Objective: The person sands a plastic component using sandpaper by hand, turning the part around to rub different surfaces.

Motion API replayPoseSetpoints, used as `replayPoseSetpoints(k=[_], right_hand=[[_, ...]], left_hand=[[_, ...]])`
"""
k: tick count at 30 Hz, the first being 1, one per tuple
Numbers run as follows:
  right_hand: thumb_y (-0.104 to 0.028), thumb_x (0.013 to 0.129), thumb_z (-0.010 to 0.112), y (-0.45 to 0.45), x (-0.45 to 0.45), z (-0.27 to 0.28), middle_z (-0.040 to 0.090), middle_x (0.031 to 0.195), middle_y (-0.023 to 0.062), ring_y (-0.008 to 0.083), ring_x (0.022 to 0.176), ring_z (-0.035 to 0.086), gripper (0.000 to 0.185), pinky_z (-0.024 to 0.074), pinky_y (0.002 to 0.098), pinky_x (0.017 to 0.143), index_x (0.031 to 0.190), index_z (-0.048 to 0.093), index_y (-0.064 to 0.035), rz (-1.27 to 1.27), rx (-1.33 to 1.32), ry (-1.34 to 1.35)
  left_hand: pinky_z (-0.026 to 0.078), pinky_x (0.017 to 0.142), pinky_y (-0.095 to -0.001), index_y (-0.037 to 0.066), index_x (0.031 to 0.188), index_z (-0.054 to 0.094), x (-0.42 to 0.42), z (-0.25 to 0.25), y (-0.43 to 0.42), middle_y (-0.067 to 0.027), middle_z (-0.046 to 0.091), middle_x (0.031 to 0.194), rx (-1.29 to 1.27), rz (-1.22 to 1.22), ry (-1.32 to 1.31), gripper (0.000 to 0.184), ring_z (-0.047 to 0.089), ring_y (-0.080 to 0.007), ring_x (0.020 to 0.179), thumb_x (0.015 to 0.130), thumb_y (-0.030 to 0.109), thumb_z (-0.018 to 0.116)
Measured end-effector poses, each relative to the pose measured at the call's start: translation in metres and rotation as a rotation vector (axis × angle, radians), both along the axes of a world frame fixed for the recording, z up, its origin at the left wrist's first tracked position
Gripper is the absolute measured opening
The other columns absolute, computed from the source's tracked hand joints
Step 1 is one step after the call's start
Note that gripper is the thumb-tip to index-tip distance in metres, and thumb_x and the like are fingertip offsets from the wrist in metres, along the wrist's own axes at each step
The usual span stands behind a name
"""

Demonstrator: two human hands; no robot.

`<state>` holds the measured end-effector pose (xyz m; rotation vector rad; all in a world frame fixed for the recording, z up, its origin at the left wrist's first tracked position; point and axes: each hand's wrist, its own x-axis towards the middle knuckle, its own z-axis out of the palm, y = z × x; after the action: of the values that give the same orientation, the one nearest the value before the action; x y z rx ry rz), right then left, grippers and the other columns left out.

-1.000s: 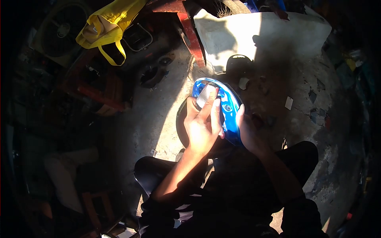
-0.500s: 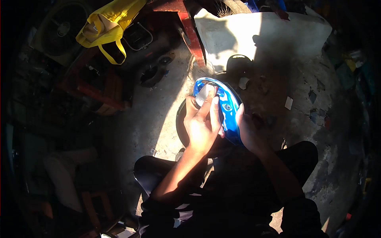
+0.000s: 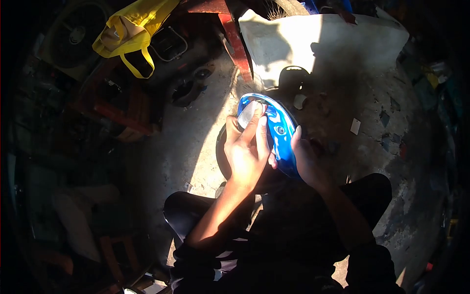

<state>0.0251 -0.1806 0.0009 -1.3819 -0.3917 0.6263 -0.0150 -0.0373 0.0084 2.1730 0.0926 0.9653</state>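
with our left hand (image 3: 244, 156) we pinch a pale grey, rounded flat piece (image 3: 248, 115) over a glossy blue, curved shell (image 3: 282, 144); the shell sits between our hands, our right hand (image 3: 306, 160) grasping its edge.

The floor (image 3: 178, 161) around me is grey and stained, with a sunlit strip. Near its far edge stand 1 red leg (image 3: 235, 46) and 1 pale block (image 3: 342, 44). Toward its right edge lie 1 white card (image 3: 355, 126) and several dark scraps (image 3: 385, 118); 1 pale piece (image 3: 299, 101) lies nearer the block.
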Motion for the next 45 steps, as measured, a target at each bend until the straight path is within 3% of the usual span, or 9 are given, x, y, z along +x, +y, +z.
replayPoseSetpoints(k=[5, 6, 11, 18, 24, 28, 29, 34, 45], right_hand=[[-0.061, 0.107, 0.016, -0.001, -0.001, 0.002, 0.065, 0.078, 0.0052, 0.0134, 0.075, 0.061, 0.078, 0.0481, 0.0316, 0.078, 0.089, 0.063, -0.0020, -0.151, -0.281, -0.072], [-0.061, 0.107, 0.016, -0.001, 0.000, 0.002, 0.065, 0.078, 0.0052, 0.0136, 0.075, 0.061, 0.078, 0.0482, 0.0317, 0.078, 0.089, 0.063, -0.0018, -0.169, -0.336, -0.059], [-0.062, 0.107, 0.015, 0.001, 0.002, -0.010, 0.065, 0.077, 0.0059, 0.0152, 0.075, 0.062, 0.080, 0.0487, 0.0326, 0.079, 0.089, 0.064, -0.0008, -0.152, -0.187, -0.138], [-0.061, 0.107, 0.013, -0.001, 0.002, 0.004, 0.066, 0.078, 0.0066, 0.0140, 0.076, 0.063, 0.081, 0.0499, 0.0322, 0.080, 0.094, 0.065, -0.0003, -0.042, -0.059, 0.008], [-0.064, 0.106, 0.012, 0.000, 0.003, -0.003, 0.066, 0.079, 0.0063, 0.0131, 0.074, 0.064, 0.083, 0.0512, 0.0310, 0.078, 0.096, 0.065, -0.0005, -0.003, -0.007, 0.037], [-0.065, 0.105, 0.011, -0.004, 0.007, -0.008, 0.066, 0.080, 0.0073, 0.0142, 0.072, 0.064, 0.082, 0.0522, 0.0312, 0.077, 0.108, 0.061, -0.0004, 0.044, 0.084, 0.059], [-0.065, 0.105, 0.011, -0.004, 0.006, -0.005, 0.066, 0.080, 0.0073, 0.0142, 0.072, 0.064, 0.082, 0.0522, 0.0312, 0.077, 0.108, 0.061, -0.0004, 0.050, 0.078, 0.060], [-0.075, 0.099, 0.011, 0.001, 0.005, -0.005, 0.065, 0.081, 0.0104, 0.0171, 0.070, 0.063, 0.089, 0.0528, 0.0320, 0.075, 0.131, 0.049, -0.0006, 0.123, 0.208, 0.083], [-0.078, 0.096, 0.016, -0.006, 0.013, -0.014, 0.065, 0.083, 0.0139, 0.0228, 0.073, 0.065, 0.090, 0.0536, 0.0354, 0.074, 0.117, 0.053, 0.0015, 0.169, 0.371, 0.210]], left_hand=[[0.055, 0.059, -0.0288, 0.005, 0.122, 0.074, 0.000, -0.007, -0.002, -0.0107, 0.060, 0.094, 0.169, -0.080, -0.118, 0.031, 0.068, -0.0168, 0.070, 0.091, 0.003, 0.073], [0.053, 0.055, -0.0281, 0.005, 0.123, 0.073, -0.001, 0.001, -0.005, -0.0095, 0.059, 0.094, -0.078, -0.058, -0.017, 0.030, 0.067, -0.0149, 0.070, 0.093, 0.003, 0.071], [0.053, 0.056, -0.0297, 0.008, 0.125, 0.073, 0.005, -0.015, 0.002, -0.0106, 0.058, 0.088, 0.179, -0.165, -0.208, 0.037, 0.064, -0.0172, 0.067, 0.089, 0.004, 0.076], [0.053, 0.045, -0.0246, 0.005, 0.125, 0.072, 0.000, -0.001, 0.001, -0.0095, 0.058, 0.098, -0.217, -0.243, 0.013, 0.031, 0.065, -0.0119, 0.060, 0.094, 0.002, 0.069], [0.050, 0.076, -0.0329, 0.004, 0.123, 0.073, 0.008, -0.002, 0.018, -0.0157, 0.071, 0.106, -0.001, 0.029, 0.029, 0.032, 0.055, -0.0188, 0.083, 0.091, 0.002, 0.072], [0.048, 0.076, -0.0291, 0.007, 0.123, 0.074, -0.001, -0.007, 0.012, -0.0114, 0.074, 0.108, 0.056, -0.188, -0.072, 0.032, 0.053, -0.0195, 0.085, 0.091, 0.003, 0.071], [0.055, 0.064, -0.0313, 0.009, 0.123, 0.074, 0.007, -0.012, 0.021, -0.0146, 0.068, 0.110, 0.220, -0.092, -0.164, 0.035, 0.065, -0.0208, 0.073, 0.089, 0.005, 0.075], [0.050, 0.073, -0.0318, 0.004, 0.120, 0.075, 0.008, -0.006, 0.026, -0.0166, 0.071, 0.107, 0.019, 0.106, -0.051, 0.027, 0.057, -0.0216, 0.081, 0.093, 0.007, 0.070], [0.054, 0.069, -0.0345, 0.011, 0.121, 0.076, 0.007, -0.010, 0.027, -0.0170, 0.066, 0.099, 0.165, -0.027, -0.209, 0.031, 0.061, -0.0231, 0.074, 0.090, 0.007, 0.074]])
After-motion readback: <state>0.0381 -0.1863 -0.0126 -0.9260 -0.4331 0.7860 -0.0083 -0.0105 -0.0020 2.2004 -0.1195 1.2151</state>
